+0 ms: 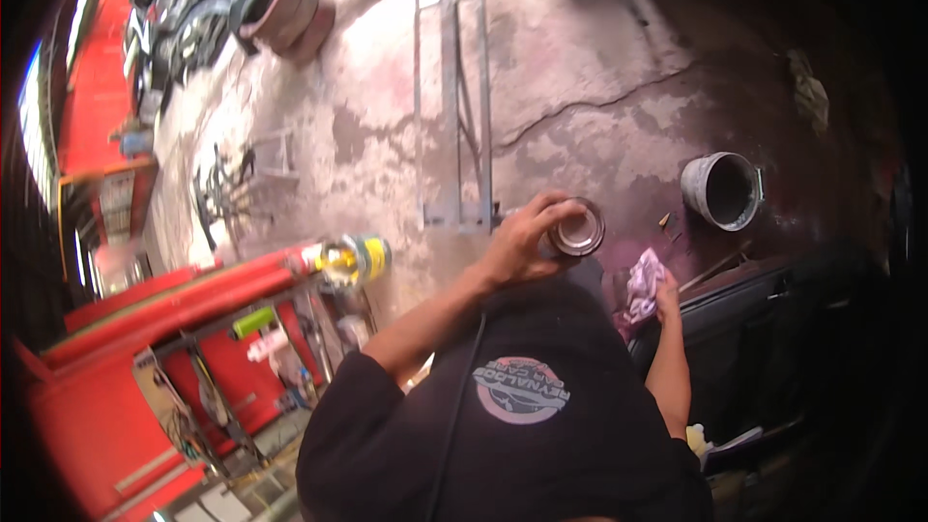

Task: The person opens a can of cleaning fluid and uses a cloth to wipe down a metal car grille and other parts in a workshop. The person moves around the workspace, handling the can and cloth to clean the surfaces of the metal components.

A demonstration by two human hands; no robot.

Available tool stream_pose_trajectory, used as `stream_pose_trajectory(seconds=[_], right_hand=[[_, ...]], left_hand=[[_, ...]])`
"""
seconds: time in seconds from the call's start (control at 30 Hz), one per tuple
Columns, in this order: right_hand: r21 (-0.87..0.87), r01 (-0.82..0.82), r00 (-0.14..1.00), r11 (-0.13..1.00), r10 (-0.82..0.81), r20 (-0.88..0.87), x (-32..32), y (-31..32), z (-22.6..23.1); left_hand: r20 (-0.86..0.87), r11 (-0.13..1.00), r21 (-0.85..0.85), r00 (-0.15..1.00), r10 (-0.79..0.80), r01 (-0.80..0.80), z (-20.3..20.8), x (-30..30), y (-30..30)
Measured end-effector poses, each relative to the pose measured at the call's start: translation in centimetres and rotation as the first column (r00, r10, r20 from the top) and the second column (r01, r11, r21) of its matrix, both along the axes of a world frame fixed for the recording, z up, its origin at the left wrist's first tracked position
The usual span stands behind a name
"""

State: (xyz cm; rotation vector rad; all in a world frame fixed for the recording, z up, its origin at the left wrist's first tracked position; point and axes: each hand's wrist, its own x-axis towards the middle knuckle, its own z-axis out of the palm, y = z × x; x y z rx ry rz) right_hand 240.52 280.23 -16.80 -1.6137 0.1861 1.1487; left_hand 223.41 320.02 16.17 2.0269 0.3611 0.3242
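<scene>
My left hand (522, 240) is closed around a round metal can (578, 232), held out in front of my chest with its open top facing up. My right hand (665, 296) grips a crumpled pink and white rag (642, 282) just to the right of the can and a little lower. Hand and rag are apart from the can. My black shirt fills the lower middle of the view and hides what lies under my arms.
A grey bucket (723, 190) stands on the cracked concrete floor to the right. A metal frame (454, 87) lies ahead. A red tool cart (193, 329) with bottles and a yellow container (355, 257) is at left. A dark panel (773, 329) is at right; tyres (290, 10) are far left.
</scene>
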Motion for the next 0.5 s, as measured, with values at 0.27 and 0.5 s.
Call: stream_pose_trajectory(seconds=[0.27,0.5], right_hand=[[-0.097,-0.313,0.937,0.945,0.324,0.128,2.2,5.8,-1.7],[-0.140,-0.450,0.834,0.882,0.471,0.287,-7.8,17.0,-0.5]], left_hand=[[0.037,0.964,-0.106,0.967,0.251,-0.246,-1.1,-10.3,2.0],[0.084,0.919,-0.134,0.920,0.383,-0.370,-2.8,-24.9,8.2]])
